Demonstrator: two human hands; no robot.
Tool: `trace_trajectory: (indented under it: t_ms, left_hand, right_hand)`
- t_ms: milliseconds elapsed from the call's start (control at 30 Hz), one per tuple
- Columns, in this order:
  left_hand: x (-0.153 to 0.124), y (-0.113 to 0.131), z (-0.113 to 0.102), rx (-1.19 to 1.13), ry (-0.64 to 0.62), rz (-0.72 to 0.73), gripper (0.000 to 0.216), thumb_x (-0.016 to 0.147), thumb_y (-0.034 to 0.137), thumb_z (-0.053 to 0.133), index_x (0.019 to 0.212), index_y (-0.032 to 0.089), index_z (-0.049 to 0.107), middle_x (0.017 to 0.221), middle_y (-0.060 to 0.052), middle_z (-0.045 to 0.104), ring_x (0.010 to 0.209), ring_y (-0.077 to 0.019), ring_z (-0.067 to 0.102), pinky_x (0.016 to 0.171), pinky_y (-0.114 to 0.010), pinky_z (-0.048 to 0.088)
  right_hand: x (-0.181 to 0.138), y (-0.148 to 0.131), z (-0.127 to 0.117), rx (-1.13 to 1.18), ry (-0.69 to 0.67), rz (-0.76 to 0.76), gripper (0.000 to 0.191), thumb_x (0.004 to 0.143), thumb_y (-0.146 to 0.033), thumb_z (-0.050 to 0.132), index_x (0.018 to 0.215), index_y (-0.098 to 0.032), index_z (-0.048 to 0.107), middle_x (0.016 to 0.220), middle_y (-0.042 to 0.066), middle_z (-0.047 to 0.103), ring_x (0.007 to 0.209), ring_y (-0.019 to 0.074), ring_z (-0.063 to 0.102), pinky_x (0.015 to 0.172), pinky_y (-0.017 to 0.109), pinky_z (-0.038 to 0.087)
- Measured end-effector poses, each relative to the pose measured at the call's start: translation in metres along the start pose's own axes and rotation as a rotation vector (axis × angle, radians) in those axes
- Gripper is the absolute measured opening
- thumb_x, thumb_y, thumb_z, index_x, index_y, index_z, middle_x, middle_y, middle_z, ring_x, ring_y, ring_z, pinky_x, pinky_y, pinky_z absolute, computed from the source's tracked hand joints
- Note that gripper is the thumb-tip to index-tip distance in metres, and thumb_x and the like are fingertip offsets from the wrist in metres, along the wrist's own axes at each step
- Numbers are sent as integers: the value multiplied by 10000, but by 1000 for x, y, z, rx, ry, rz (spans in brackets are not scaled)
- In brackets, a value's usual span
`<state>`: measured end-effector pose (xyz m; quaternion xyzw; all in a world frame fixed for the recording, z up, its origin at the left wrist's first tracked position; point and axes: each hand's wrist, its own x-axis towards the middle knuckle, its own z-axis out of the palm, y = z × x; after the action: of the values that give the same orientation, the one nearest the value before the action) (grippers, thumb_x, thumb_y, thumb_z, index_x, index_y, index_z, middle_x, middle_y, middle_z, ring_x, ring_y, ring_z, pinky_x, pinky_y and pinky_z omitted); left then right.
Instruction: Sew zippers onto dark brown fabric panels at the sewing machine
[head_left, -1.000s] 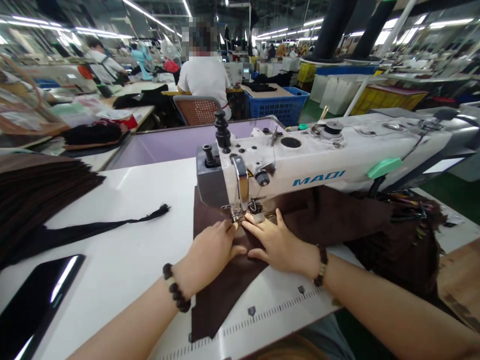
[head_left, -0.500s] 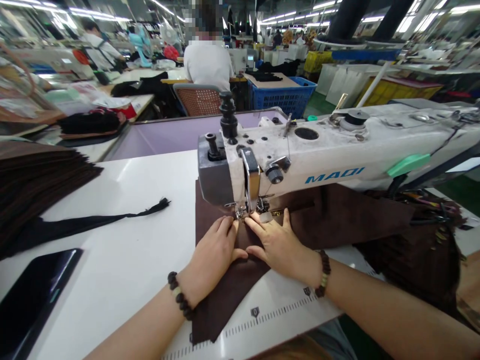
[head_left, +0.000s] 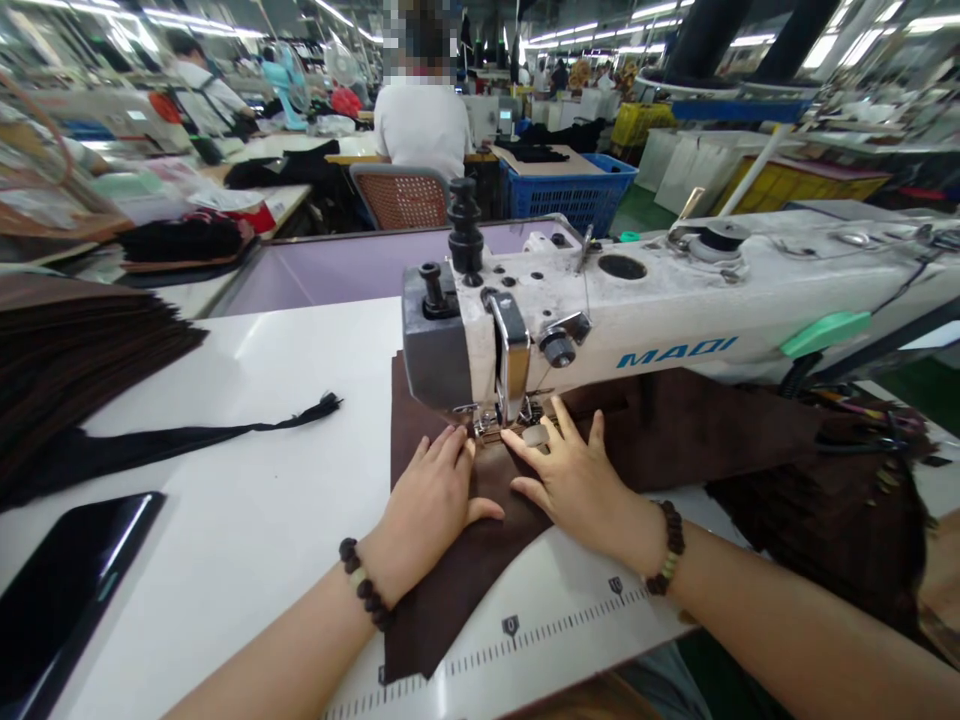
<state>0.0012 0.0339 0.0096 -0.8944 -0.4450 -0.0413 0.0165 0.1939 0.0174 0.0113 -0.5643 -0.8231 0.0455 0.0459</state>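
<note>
A dark brown fabric piece (head_left: pixel 457 600) lies under the needle area of a white sewing machine (head_left: pixel 675 300). My left hand (head_left: pixel 435 495) rests flat on it, left of the presser foot (head_left: pixel 487 425), fingers stretched out and thumb apart. On the other side, my right hand (head_left: pixel 577 480) presses the cloth with spread fingers, the index tip close to the foot. A pale band (head_left: pixel 535 436) sits around one of its fingers. The fabric runs on to the right beneath the machine arm. Metal parts and fingers hide the stitching point.
A stack of brown cut pieces (head_left: pixel 82 350) and a black fabric strip (head_left: pixel 187 438) lie on the left. A phone (head_left: pixel 75 590) is near the front left. More brown pieces (head_left: pixel 840 540) hang at the right. Beyond the table are a blue basket (head_left: pixel 566 195) and a seated person (head_left: pixel 424 125).
My right hand has shifted slightly right, its fingers spreading wider. My left hand stays nearly in place on the fabric. The view has moved a little.
</note>
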Motion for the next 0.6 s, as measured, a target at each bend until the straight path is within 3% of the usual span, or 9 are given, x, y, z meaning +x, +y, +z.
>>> trace_trajectory:
  t_ms: [200,333,433,600]
  left_hand:
    - [0,-3,2,-2,7,3,747,645,575,634,1155,46,499,1208,-236,516,1135,-342,482,934,-482,407]
    - [2,-2,1,-46,4,6,722,638,553,658,1153,74,494,1209,-224,510,1153,-343,462,944,-480,395]
    - [2,-2,2,-85,11,18,705,649,543,654,1159,87,483,1214,-217,502,1162,-327,456,959,-467,387]
    - [2,-1,4,-74,20,28,735,651,520,663,1170,42,457,1218,-233,491,1175,-314,445,984,-431,375]
  right_hand:
    - [0,9,-2,58,-89,-46,636,798,-617,410,1343,-299,331,1422,136,223,1323,365,65,922,701,130]
    - [3,-2,-3,-3,13,-23,557,839,-562,387,1284,-231,431,1394,148,285,1318,332,137,963,675,88]
    - [4,-16,6,-4,67,-44,560,862,-506,393,1285,-140,414,1377,157,317,1305,279,200,1018,607,115]
    - [2,-15,12,40,68,-94,575,857,-517,396,1320,-178,355,1407,128,270,1291,265,240,1009,614,134]
